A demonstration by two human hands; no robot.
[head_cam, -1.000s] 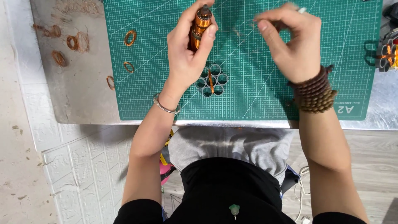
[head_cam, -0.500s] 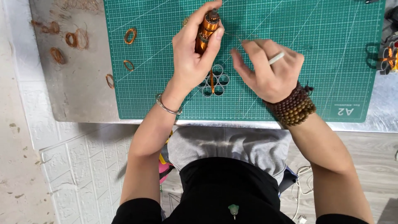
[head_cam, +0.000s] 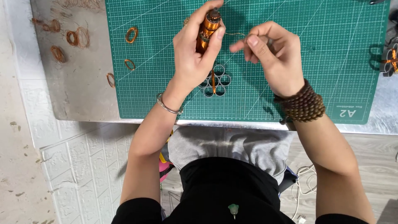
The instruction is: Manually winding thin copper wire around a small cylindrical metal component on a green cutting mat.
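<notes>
Since half a second ago, the right hand (head_cam: 271, 58) is drawing up and in toward the spool, and the left hand (head_cam: 195, 49) is tilting the spool a little more upright over the mat.

That left hand is wrapping its fingers and thumb firmly around a spool of copper wire (head_cam: 207, 29), holding it above the green cutting mat (head_cam: 331, 62). Its dark end cap is poking out above the fingers. The right hand is pinching a fine copper strand (head_cam: 235, 35) between thumb and forefinger, the strand running across to the spool; the other fingers are curling loosely.

Judging by its look, the wire is thin, light and springy, likely to kink if bent sharply and to slip from bare fingertips, so a tight pinch close to the free end seems best. The spool looks rigid and smooth, and is best gripped around its wound middle.

Just below the hands, a cluster of small rings with a copper binding (head_cam: 214, 79) is lying on the mat. Loose copper wire coils (head_cam: 132, 35) are lying toward the mat's left edge and on the grey tabletop (head_cam: 83, 91).
</notes>
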